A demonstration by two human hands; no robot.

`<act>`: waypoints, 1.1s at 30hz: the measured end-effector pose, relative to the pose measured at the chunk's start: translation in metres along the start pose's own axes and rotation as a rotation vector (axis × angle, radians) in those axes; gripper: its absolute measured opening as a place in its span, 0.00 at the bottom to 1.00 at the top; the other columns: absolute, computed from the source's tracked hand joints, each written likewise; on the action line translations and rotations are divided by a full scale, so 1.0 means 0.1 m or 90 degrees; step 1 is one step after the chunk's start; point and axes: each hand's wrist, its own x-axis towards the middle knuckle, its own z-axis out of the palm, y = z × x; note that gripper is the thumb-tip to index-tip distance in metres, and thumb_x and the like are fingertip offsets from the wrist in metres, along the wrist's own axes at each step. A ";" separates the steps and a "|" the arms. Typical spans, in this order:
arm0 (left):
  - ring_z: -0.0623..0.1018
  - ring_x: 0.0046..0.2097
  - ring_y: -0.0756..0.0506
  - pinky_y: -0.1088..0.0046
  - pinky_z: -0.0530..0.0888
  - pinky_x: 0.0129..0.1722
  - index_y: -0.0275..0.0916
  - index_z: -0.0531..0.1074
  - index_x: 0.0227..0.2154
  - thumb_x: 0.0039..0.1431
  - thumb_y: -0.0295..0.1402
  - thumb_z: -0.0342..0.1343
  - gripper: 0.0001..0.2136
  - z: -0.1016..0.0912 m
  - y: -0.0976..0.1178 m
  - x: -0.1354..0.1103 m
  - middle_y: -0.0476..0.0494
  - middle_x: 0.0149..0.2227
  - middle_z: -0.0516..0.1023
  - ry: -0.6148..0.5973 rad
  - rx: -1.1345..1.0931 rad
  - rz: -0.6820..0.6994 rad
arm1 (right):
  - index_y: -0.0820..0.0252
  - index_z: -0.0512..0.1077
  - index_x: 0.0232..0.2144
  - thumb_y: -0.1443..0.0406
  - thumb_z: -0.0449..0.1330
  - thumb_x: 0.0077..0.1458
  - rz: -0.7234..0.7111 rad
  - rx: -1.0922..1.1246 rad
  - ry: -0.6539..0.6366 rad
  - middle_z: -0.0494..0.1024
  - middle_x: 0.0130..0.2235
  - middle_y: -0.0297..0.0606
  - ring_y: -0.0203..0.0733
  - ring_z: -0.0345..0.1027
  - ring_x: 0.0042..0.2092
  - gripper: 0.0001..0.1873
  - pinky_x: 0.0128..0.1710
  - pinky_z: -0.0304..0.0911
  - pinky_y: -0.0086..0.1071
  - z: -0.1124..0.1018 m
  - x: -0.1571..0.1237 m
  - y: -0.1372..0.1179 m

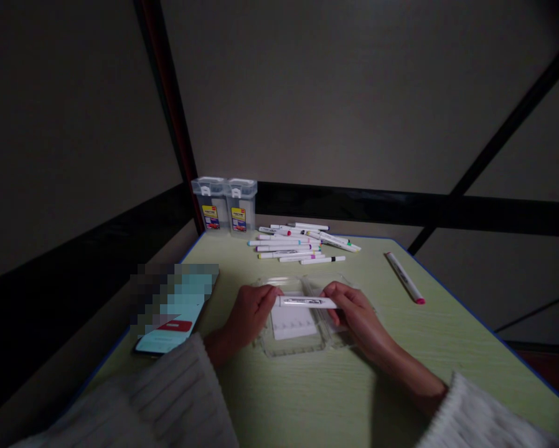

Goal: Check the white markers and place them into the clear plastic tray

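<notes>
Held marker: a slim white plastic marker (307, 302) with dark printing along its barrel is held almost level by 2 hands, over an open case of clear plastic (291, 353).
Left hand (251, 311): the left end of the marker is pinched here; the fingers are clamped on it.
Right hand (354, 308): the right end of the marker is gripped and covered here; the fingers are likewise clamped on it.
Sleeves: both forearms are partly covered by pale grey knitted sleeves (181, 398).
Open case: 2 halves are laid side by side below the hands; a white insert (294, 326) is seen in the left half, and the right half is partly hidden by the right hand.
Marker pile: a loose heap of white markers with coloured ends (289, 248) is spread beyond the case; an exact number cannot be told.
Lone marker: 1 white marker with pinkish-red ends (404, 277) is set apart near the right edge.
Boxes: 2 upright, lidded boxes of translucent plastic with yellow labels (242, 205) are stood side by side at the far left corner.
Phone: a dark-edged phone with a lit, pale blue screen (183, 314) is laid left of the case; part of it is masked by pixel blocks.
Counter: everything is carried by a pale green counter with a blue edge (279, 404).
Wall: the far side is closed off by grey panels (317, 106) crossed by black bands.
</notes>
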 end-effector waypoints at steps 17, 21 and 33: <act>0.60 0.14 0.54 0.80 0.57 0.16 0.36 0.69 0.21 0.54 0.40 0.45 0.16 0.02 0.03 0.05 0.58 0.10 0.56 0.048 -0.190 -0.197 | 0.59 0.60 0.18 0.50 0.56 0.50 -0.058 -0.022 -0.029 0.57 0.16 0.26 0.30 0.45 0.19 0.21 0.19 0.41 0.27 0.01 0.00 -0.02; 0.59 0.14 0.55 0.80 0.55 0.15 0.36 0.68 0.19 0.54 0.42 0.46 0.17 0.01 0.07 0.07 0.58 0.10 0.56 0.063 -0.217 -0.237 | 0.59 0.61 0.19 0.50 0.56 0.49 -0.071 -0.033 -0.032 0.58 0.17 0.26 0.30 0.46 0.20 0.20 0.19 0.41 0.27 0.02 -0.01 -0.03; 0.55 0.11 0.55 0.80 0.51 0.12 0.36 0.66 0.19 0.50 0.52 0.46 0.22 0.02 0.05 0.10 0.59 0.08 0.53 0.088 -0.273 -0.311 | 0.59 0.65 0.25 0.53 0.57 0.50 -0.117 -0.082 -0.021 0.64 0.21 0.30 0.33 0.52 0.22 0.15 0.20 0.44 0.27 0.01 -0.05 -0.07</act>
